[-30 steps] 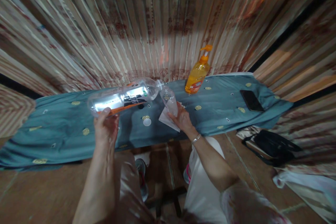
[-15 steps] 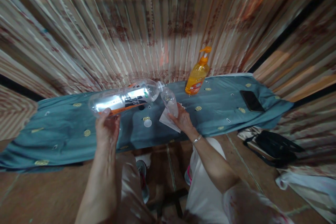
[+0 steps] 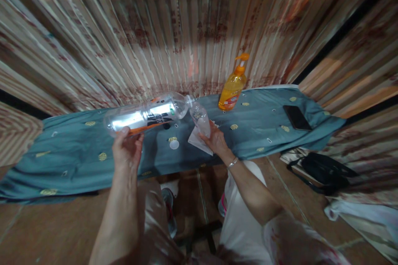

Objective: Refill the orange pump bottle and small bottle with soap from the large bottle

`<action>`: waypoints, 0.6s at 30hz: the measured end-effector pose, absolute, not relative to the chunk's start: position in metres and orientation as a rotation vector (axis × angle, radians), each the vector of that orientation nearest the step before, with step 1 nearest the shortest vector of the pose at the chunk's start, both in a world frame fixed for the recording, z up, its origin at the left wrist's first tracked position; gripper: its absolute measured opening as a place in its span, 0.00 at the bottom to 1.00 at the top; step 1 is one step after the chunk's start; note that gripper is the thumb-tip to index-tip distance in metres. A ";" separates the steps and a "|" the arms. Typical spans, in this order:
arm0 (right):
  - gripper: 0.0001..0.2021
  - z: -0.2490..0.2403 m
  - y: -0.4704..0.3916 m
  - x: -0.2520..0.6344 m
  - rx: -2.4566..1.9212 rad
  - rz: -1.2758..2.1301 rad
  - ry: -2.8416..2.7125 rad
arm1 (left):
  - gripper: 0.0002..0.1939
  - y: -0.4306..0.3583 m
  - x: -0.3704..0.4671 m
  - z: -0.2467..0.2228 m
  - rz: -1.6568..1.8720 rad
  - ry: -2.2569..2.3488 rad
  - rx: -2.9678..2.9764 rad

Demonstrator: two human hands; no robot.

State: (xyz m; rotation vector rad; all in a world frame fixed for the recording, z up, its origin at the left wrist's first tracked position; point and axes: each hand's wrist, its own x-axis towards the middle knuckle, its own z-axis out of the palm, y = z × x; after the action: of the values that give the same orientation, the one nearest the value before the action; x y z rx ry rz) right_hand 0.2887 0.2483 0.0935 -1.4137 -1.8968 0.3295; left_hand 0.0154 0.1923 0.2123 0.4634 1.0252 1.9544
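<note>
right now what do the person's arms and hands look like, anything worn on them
Both forearms are bare, with no sleeves in view and no gloves. The left hand has no ring or watch that shows. The right hand has a thin, pale bracelet around its wrist. No markings are visible on either arm.

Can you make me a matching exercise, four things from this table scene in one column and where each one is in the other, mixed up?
Things:
1. big bottle
2. small bottle
3. soap pump
4. phone

Places:
A. standing at the back of the cloth, by the wall
B. lying flat near the cloth's right end
C. held on its side in the left hand
D. held in the right hand, its mouth at the other bottle's mouth

Pairs: 1-C, 2-D, 3-A, 4-B
</note>
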 end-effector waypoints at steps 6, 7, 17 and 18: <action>0.35 0.091 0.249 0.290 -1.396 0.328 -1.893 | 0.11 0.191 0.017 0.216 1.903 1.046 0.475; 0.35 0.091 0.249 0.291 -1.386 0.325 -1.896 | 0.10 0.191 0.019 0.217 1.899 1.046 0.479; 0.35 0.094 0.248 0.291 -1.393 0.370 -1.895 | 0.10 0.192 0.025 0.223 1.919 1.003 0.527; 0.35 0.094 0.248 0.291 -1.389 0.368 -1.899 | 0.11 0.192 0.025 0.223 1.925 1.001 0.540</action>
State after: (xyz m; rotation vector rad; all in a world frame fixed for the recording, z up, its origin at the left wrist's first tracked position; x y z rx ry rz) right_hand 0.2914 0.2480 0.0944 -1.3887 -1.8988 0.3684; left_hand 0.0246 0.1925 0.2232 0.5397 1.0010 1.9247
